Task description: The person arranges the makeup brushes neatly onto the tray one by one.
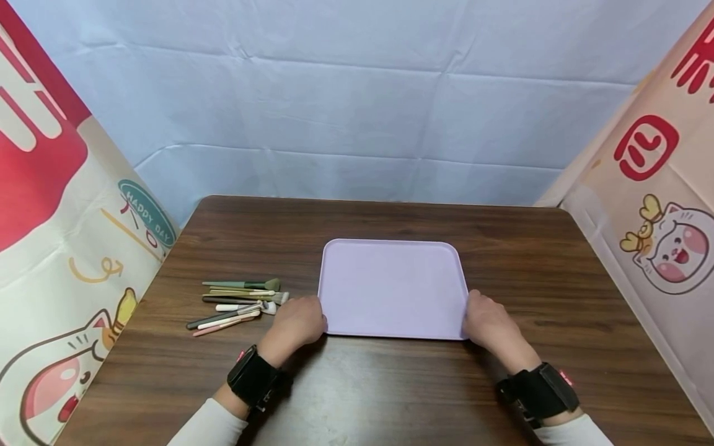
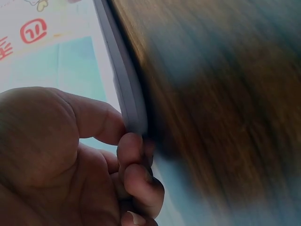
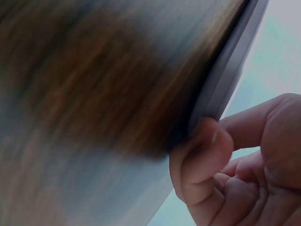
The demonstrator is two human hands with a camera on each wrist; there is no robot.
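A pale purple rectangular tray point(image 1: 393, 288) lies in the middle of the wooden table, its inside bare. My left hand point(image 1: 300, 321) grips the tray's left edge near the front corner, and in the left wrist view its thumb and curled fingers point(image 2: 141, 183) pinch the rim. At the opposite side, my right hand point(image 1: 491, 322) holds the right edge near the front corner. The right wrist view shows that rim between the thumb and curled fingers point(image 3: 202, 165). Just left of my left hand lies a loose bunch of makeup brushes point(image 1: 240, 301) with green, black, white and pink handles.
The dark wooden table point(image 1: 390, 396) reaches back to a pale blue cloth point(image 1: 346, 111). Printed cartoon cloths hang at the left point(image 1: 67, 260) and right point(image 1: 647, 204) sides. Each wrist wears a black strap.
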